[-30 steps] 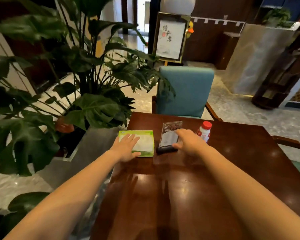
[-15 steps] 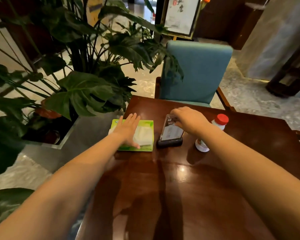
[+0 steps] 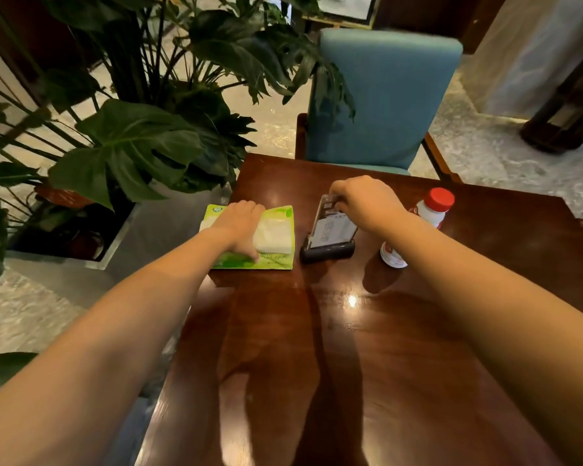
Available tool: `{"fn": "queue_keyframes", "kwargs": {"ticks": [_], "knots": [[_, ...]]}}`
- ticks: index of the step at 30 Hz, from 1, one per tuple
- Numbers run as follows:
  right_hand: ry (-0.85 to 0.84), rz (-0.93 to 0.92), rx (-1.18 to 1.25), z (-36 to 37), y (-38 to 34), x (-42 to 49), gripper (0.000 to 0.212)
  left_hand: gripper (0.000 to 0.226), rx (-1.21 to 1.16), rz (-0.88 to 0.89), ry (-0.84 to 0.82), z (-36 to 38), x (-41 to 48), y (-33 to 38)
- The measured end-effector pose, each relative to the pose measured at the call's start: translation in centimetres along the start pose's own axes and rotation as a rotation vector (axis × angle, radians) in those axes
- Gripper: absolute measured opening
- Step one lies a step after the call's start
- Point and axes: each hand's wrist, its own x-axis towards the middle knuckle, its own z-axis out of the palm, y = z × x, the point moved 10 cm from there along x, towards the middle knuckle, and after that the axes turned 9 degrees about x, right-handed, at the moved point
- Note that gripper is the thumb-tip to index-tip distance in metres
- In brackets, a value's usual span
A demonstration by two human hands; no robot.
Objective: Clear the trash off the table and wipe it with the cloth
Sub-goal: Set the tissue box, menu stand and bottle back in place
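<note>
A green tissue pack (image 3: 276,260) with white tissue showing lies at the far left of the dark wooden table (image 3: 350,364). My left hand (image 3: 241,227) rests on top of it, fingers curled over its far side and thumb at its near edge. Right beside it stands a clear sign holder (image 3: 329,235) on a black base, and my right hand (image 3: 364,203) grips its top edge. A small white bottle with a red cap (image 3: 428,216) stands behind my right forearm, which hides its middle. No cloth is in view.
A teal chair (image 3: 384,95) is pushed in at the table's far side. A large leafy plant (image 3: 142,142) in a planter crowds the table's left edge. Marble floor surrounds the table. A dark wooden stand (image 3: 566,122) is at the far right.
My left hand went from lying flat on the tissue pack to curling around it. My right hand stayed on the sign holder's top. The view moved closer and tilted down.
</note>
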Motion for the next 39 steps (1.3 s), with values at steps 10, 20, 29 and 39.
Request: {"fn": "queue_keyframes", "kwargs": {"ticks": [10, 20, 29, 39], "knots": [[-0.048, -0.114, -0.006, -2.4, -2.5, -5.0, 0.025, 0.092, -0.01, 0.034, 0.157, -2.9, -7.1, 1.2], [-0.199, -0.139, -0.032, -1.0, -6.9, -13.4, 0.022, 0.097, -0.105, 0.06, 0.08, 0.4, -17.1, 6.5], [-0.208, -0.173, -0.076, 0.4, -8.5, -18.9, 0.024, 0.106, -0.096, 0.054, 0.057, 1.9, -19.9, 8.9], [-0.22, -0.118, 0.193, -0.1, -7.4, -20.4, 0.045, 0.131, -0.133, 0.036, -0.148, 2.8, -20.5, 10.6]]}}
